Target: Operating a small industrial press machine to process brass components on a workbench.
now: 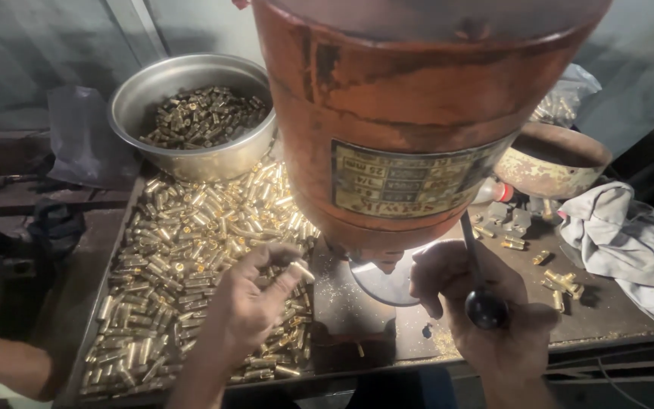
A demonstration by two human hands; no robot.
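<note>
**Feeding the press, one brass piece at a time**

Below the rust-orange press body (410, 113), the left hand (255, 299) pinches a single brass casing (302, 270) between thumb and fingertips, just left of the round plate (387, 284) under the press. The right hand (486, 310) is curled around the black-knobbed lever (484, 307), just right of that plate. Left of the press, loose casings (191, 257) cover the counter (607, 314), with a steel bowl (138, 98) of more behind them. It looks like the loading step; seating the piece squarely likely comes before any pull on the lever.
</note>
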